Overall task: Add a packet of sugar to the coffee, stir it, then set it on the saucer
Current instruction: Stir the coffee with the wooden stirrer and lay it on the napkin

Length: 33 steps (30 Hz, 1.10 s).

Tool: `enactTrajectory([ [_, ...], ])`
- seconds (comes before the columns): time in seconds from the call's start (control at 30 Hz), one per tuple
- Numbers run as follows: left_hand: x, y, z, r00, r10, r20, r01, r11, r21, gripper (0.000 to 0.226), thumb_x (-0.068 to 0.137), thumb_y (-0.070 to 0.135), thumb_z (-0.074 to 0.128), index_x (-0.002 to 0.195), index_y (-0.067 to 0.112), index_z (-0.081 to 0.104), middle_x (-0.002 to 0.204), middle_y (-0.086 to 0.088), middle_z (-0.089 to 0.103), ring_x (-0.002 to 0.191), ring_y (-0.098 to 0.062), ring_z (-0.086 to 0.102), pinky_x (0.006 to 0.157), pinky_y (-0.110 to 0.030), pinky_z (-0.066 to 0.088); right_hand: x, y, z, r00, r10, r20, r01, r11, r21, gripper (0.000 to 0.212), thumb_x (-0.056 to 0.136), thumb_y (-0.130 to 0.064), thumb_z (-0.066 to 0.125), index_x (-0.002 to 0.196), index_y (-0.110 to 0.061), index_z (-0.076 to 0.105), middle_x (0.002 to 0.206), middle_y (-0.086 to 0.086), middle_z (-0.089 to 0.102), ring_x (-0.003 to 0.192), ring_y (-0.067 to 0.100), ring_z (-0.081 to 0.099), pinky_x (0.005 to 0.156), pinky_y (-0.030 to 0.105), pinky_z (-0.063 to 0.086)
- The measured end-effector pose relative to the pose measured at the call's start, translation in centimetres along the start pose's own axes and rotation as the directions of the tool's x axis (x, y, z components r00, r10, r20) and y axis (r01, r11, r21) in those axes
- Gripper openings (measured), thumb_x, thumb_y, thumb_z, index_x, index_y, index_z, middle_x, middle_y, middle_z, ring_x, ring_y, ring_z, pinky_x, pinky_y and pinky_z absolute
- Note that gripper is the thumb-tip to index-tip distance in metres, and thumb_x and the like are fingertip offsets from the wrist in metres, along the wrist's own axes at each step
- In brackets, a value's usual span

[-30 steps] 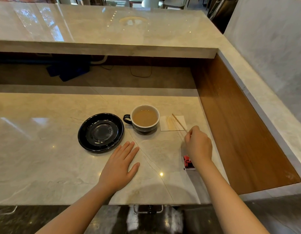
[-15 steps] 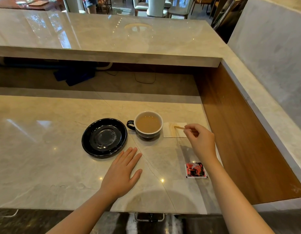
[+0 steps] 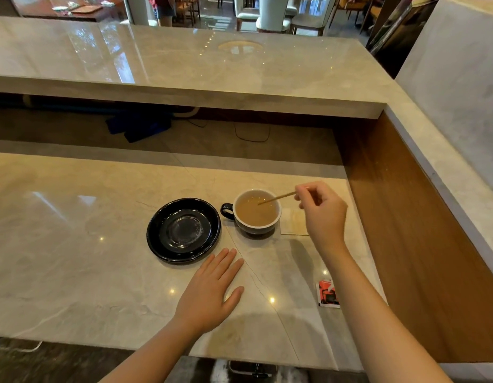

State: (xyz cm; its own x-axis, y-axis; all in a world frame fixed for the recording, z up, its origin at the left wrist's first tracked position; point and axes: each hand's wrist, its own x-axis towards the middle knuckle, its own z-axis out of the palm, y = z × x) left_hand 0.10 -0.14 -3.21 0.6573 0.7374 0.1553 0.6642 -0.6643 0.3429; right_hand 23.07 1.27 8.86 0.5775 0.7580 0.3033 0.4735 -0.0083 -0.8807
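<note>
A dark cup of milky coffee (image 3: 257, 214) stands on the marble counter, handle to the left. Just left of it lies an empty black saucer (image 3: 183, 230). My right hand (image 3: 322, 214) is beside the cup on the right, pinching a thin wooden stir stick (image 3: 275, 198) whose tip reaches over the coffee surface. My left hand (image 3: 212, 291) rests flat on the counter in front of the saucer, fingers apart, holding nothing. A red and white sugar packet (image 3: 327, 294) lies near my right forearm, partly hidden by it.
A white napkin (image 3: 292, 225) lies right of the cup, partly behind my right hand. A wooden side panel (image 3: 422, 244) walls the counter on the right. A raised marble bar top (image 3: 184, 67) overhangs the far side.
My right hand lifted the stir stick off the napkin and carried it left and up, so its tip now points into the cup. My left hand stayed flat.
</note>
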Motion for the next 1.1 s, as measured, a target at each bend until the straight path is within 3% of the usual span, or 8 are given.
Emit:
enactTrajectory([
  [0.13, 0.0, -0.2, 0.1, 1.0, 0.002, 0.001, -0.002, 1.0, -0.007, 0.055, 0.092, 0.048, 0.038, 0.142, 0.026, 0.032, 0.15, 0.006, 0.022, 0.139, -0.007, 0.007, 0.113, -0.026, 0.0, -0.9, 1.5, 2.3, 0.998, 0.058, 0.041, -0.057, 0.998, -0.014, 0.008, 0.089, -0.016, 0.058, 0.086, -0.014, 0.065, 0.076, -0.002, 0.063, 0.071, 0.01, 0.059, 0.06, 0.014, 0.046],
  [0.2, 0.0, -0.2, 0.1, 1.0, 0.0, 0.004, 0.0, 1.0, -0.007, 0.055, 0.092, 0.048, 0.038, 0.142, 0.026, 0.033, 0.15, 0.005, 0.024, 0.139, -0.008, 0.01, 0.113, -0.028, 0.003, -1.4, 1.9, 2.8, 0.996, 0.053, 0.07, -0.05, 0.998, -0.049, 0.008, 0.089, -0.017, 0.057, 0.088, -0.016, 0.064, 0.079, -0.005, 0.062, 0.072, 0.005, 0.058, 0.06, 0.008, 0.044],
  [0.3, 0.0, -0.3, 0.2, 1.0, -0.005, 0.001, 0.005, 1.0, -0.006, 0.055, 0.091, 0.048, 0.04, 0.141, 0.026, 0.034, 0.15, 0.003, 0.027, 0.139, -0.009, 0.013, 0.113, -0.029, 0.005, -1.5, 2.0, 3.2, 0.987, -0.002, 0.162, 0.012, 0.998, -0.064, 0.011, 0.089, -0.016, 0.056, 0.096, -0.015, 0.066, 0.086, -0.006, 0.063, 0.077, 0.002, 0.057, 0.064, 0.005, 0.042],
  [0.47, 0.1, -0.3, 0.2, 1.0, -0.006, 0.0, 0.006, 1.0, -0.004, 0.055, 0.091, 0.047, 0.041, 0.141, 0.025, 0.035, 0.149, 0.003, 0.028, 0.138, -0.009, 0.013, 0.112, -0.027, 0.003, -0.9, 2.0, 3.3, 0.947, -0.106, 0.303, 0.142, 0.985, -0.097, 0.015, 0.091, -0.013, 0.053, 0.099, -0.013, 0.066, 0.09, -0.004, 0.063, 0.082, 0.011, 0.058, 0.067, 0.009, 0.042],
  [0.57, 0.1, -0.3, 0.2, 1.0, -0.007, 0.002, 0.007, 1.0, -0.001, 0.056, 0.09, 0.048, 0.041, 0.141, 0.025, 0.035, 0.149, 0.003, 0.028, 0.138, -0.009, 0.014, 0.112, -0.027, 0.004, -0.8, 2.4, 2.7, 0.933, -0.17, 0.316, 0.228, 0.961, -0.156, 0.015, 0.09, -0.01, 0.053, 0.098, -0.009, 0.066, 0.089, 0.002, 0.066, 0.077, 0.01, 0.057, 0.065, 0.007, 0.04],
  [0.77, 0.2, -0.4, 0.4, 1.0, -0.013, 0.013, 0.013, 1.0, 0.015, 0.056, 0.09, 0.048, 0.039, 0.141, 0.025, 0.035, 0.15, 0.003, 0.026, 0.138, -0.01, 0.013, 0.112, -0.029, 0.004, -0.9, 2.7, 1.0, 0.914, -0.204, 0.351, 0.294, 0.929, -0.225, 0.011, 0.089, -0.01, 0.056, 0.092, -0.006, 0.066, 0.086, 0.009, 0.069, 0.073, 0.015, 0.059, 0.064, 0.02, 0.046],
  [1.1, 0.2, -0.3, 0.3, 1.0, -0.023, 0.021, 0.022, 1.0, 0.008, 0.057, 0.091, 0.049, 0.037, 0.143, 0.028, 0.029, 0.151, 0.007, 0.017, 0.14, -0.008, 0.008, 0.112, -0.03, 0.002, -1.6, 1.7, 2.2, 0.849, -0.234, 0.473, 0.311, 0.946, -0.091, 0.017, 0.086, -0.008, 0.059, 0.099, -0.012, 0.07, 0.089, -0.009, 0.062, 0.078, -0.009, 0.051, 0.072, 0.001, 0.039],
])
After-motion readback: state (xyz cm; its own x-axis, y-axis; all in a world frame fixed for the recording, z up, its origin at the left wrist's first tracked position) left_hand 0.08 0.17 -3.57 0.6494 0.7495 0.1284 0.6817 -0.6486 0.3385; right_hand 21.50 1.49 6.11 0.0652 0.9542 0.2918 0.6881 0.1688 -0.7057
